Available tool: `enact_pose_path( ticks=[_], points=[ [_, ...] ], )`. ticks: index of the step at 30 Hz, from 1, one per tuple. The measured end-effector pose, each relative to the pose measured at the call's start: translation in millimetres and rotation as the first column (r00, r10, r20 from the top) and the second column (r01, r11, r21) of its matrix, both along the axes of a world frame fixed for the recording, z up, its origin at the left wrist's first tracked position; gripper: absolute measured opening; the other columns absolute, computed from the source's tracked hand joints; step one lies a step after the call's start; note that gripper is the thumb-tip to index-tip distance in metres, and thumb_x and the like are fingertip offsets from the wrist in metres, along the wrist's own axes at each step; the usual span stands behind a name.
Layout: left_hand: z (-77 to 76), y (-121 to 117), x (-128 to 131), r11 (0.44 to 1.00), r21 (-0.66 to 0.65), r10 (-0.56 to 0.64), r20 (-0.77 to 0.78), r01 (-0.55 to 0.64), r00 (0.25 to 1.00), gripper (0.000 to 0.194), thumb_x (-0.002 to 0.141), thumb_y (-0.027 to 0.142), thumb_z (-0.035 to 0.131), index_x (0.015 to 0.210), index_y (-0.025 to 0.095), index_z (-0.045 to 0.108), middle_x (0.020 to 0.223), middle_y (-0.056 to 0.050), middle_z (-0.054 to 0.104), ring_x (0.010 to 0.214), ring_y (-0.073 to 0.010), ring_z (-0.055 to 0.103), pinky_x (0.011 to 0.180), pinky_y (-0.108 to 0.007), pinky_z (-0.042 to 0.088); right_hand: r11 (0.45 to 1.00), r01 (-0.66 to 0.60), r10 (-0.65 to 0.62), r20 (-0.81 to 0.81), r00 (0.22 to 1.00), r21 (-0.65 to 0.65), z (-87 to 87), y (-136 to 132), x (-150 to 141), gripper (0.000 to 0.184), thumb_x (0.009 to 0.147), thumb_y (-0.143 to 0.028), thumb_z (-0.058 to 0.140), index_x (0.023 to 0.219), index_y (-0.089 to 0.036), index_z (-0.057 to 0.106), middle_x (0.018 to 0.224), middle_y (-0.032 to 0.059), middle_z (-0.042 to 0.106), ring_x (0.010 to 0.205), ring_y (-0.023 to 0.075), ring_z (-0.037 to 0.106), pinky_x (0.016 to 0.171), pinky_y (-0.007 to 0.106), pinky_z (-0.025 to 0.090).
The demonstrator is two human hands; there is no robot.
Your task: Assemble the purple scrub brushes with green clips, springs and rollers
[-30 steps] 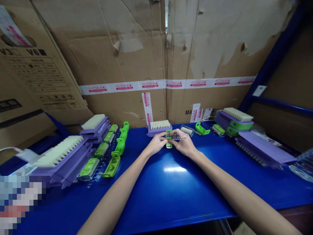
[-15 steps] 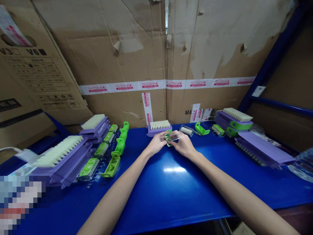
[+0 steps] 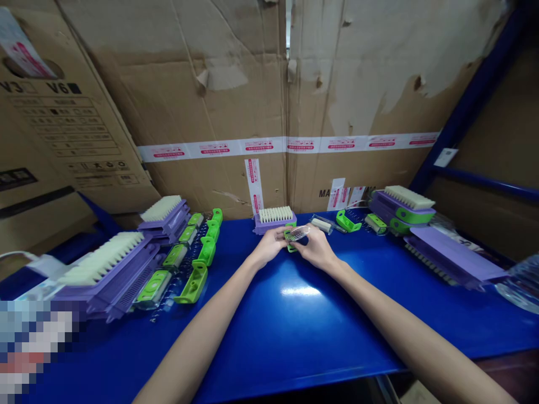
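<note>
Close together at mid-table are my left hand (image 3: 270, 247) and my right hand (image 3: 315, 247). The fingers of my left hand are closed on a small green plastic part (image 3: 289, 240). Between the fingers of my right hand is a shiny coil spring (image 3: 300, 233), held against the green part; how its end sits there is too small to tell. Just behind my left hand stands a purple brush (image 3: 274, 225) with cream bristles facing up. Beyond my right hand lie a clear piece with a cream block (image 3: 321, 225) and a green bracket (image 3: 347, 221).
On the left of the blue table (image 3: 261, 348) are stacked purple brushes (image 3: 109, 269), green-and-clear pieces (image 3: 154, 289), springs (image 3: 172, 286) and a row of green brackets (image 3: 193, 284). More purple brushes (image 3: 455, 255) lie right. Cardboard (image 3: 219, 112) stands behind.
The spring has shifted slightly in the fingers of my right hand, close to the green part. Both hands stay in nearly the same place.
</note>
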State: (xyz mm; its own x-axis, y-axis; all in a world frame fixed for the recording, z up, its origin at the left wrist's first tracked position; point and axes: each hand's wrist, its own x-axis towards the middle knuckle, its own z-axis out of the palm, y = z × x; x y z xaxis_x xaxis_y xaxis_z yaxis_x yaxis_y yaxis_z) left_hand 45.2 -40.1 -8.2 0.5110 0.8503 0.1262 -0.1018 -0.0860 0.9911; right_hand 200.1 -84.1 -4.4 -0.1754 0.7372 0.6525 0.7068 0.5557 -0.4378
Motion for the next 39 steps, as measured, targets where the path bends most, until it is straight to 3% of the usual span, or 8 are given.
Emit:
enact_pose_path(
  ticks=[6, 14, 19, 24, 30, 35, 39],
  points=[
    [1.1, -0.5, -2.5, 0.998, -0.059, -0.019, 0.019, 0.020, 1.000, 0.050, 0.069, 0.005, 0.061, 0.119, 0.013, 0.061, 0.102, -0.010, 0.071, 0.091, -0.0196, 0.064, 0.081, -0.030, 0.046, 0.999, 0.008, -0.008, -0.001, 1.000, -0.040, 0.7, 1.4, 2.1, 0.011, 0.072, -0.018, 0.069, 0.082, -0.020, 0.066, 0.087, 0.0062, 0.069, 0.082, 0.0229, 0.062, 0.077, 0.037, 0.048],
    [-1.6, -0.6, -2.7, 1.000, -0.009, -0.007, -0.002, 0.007, 1.000, 0.043, 0.076, 0.015, 0.061, 0.119, 0.014, 0.062, 0.091, -0.007, 0.072, 0.074, -0.0138, 0.062, 0.070, -0.026, 0.044, 0.998, -0.028, 0.028, -0.004, 1.000, -0.056, 3.8, 1.6, 4.2, 0.008, 0.075, -0.018, 0.066, 0.083, -0.019, 0.064, 0.090, 0.0062, 0.069, 0.085, 0.0227, 0.063, 0.077, 0.036, 0.048],
    [-0.8, 0.3, -3.4, 1.000, -0.008, 0.009, -0.027, -0.009, 1.000, 0.050, 0.071, 0.012, 0.065, 0.121, 0.014, 0.060, 0.100, -0.009, 0.071, 0.082, -0.0165, 0.063, 0.066, -0.024, 0.042, 0.999, -0.006, 0.008, 0.038, 0.999, -0.044, 0.9, 1.0, 2.8, 0.012, 0.075, -0.017, 0.066, 0.086, -0.020, 0.063, 0.090, 0.0064, 0.068, 0.088, 0.0235, 0.062, 0.081, 0.038, 0.047],
    [2.5, -2.1, -1.3, 1.000, 0.020, 0.022, -0.070, -0.021, 0.997, 0.053, 0.066, 0.004, 0.060, 0.118, 0.013, 0.062, 0.097, -0.008, 0.072, 0.078, -0.0155, 0.063, 0.062, -0.022, 0.041, 0.999, 0.006, -0.003, 0.047, 0.999, -0.049, -3.0, 1.9, 1.6, 0.019, 0.073, -0.015, 0.068, 0.090, -0.019, 0.061, 0.092, 0.0070, 0.067, 0.087, 0.0237, 0.060, 0.079, 0.038, 0.046],
    [1.3, -1.6, 2.4, 0.998, 0.052, 0.025, -0.073, -0.022, 0.997, 0.048, 0.065, 0.001, 0.056, 0.110, 0.015, 0.065, 0.091, -0.005, 0.073, 0.075, -0.0142, 0.062, 0.065, -0.023, 0.044, 0.998, -0.013, 0.013, -0.006, 1.000, -0.067, -4.7, 4.6, -0.1, 0.019, 0.072, -0.012, 0.067, 0.089, -0.020, 0.061, 0.096, 0.0070, 0.068, 0.091, 0.0238, 0.060, 0.082, 0.038, 0.046],
    [-2.5, 1.3, 0.6, 0.997, 0.061, 0.045, -0.110, -0.039, 0.993, 0.048, 0.070, 0.007, 0.059, 0.118, 0.013, 0.062, 0.086, -0.006, 0.072, 0.069, -0.0129, 0.060, 0.060, -0.022, 0.041, 0.994, 0.066, -0.071, -0.058, 0.996, -0.091, -4.5, 4.6, -1.6, 0.016, 0.071, -0.016, 0.068, 0.084, -0.021, 0.060, 0.082, 0.0030, 0.067, 0.079, 0.0210, 0.060, 0.072, 0.034, 0.047],
    [-1.3, 1.4, 0.0, 0.998, 0.053, 0.051, -0.119, -0.045, 0.992, 0.049, 0.070, 0.008, 0.059, 0.119, 0.011, 0.060, 0.086, -0.007, 0.072, 0.066, -0.0124, 0.059, 0.058, -0.022, 0.040, 0.995, -0.028, 0.016, -0.127, 0.992, -0.098, -1.7, 3.6, 2.4, 0.020, 0.069, -0.015, 0.069, 0.087, -0.019, 0.061, 0.088, 0.0049, 0.067, 0.082, 0.0212, 0.061, 0.077, 0.034, 0.048]
  ],
)
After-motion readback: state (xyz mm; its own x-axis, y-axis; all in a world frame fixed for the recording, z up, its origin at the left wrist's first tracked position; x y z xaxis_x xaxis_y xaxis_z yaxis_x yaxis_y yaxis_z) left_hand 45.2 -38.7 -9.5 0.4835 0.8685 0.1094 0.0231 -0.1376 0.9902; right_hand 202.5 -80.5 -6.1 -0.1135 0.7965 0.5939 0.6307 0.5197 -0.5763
